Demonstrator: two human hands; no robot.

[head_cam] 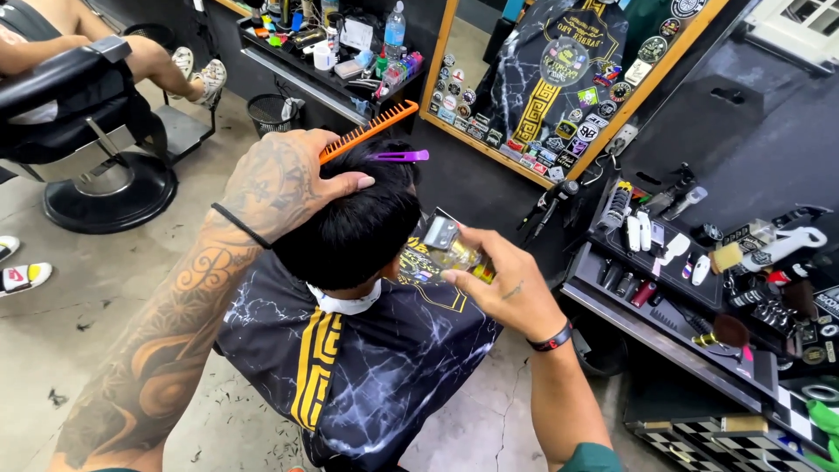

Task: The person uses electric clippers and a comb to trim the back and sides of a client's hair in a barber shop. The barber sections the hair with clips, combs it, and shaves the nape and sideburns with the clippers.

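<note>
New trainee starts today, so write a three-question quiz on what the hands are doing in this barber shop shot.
1. Multiple choice: what does the left hand hold? A) a spray bottle B) an orange comb C) a brush
2. True or false: the right hand holds the hair clipper at the side of the seated person's head.
3. Fill in: a ______ hair clip sits in the black hair on top of the head.

Key:
1. B, the orange comb, held as the hand rests on the hair.
2. True.
3. Purple.
</note>
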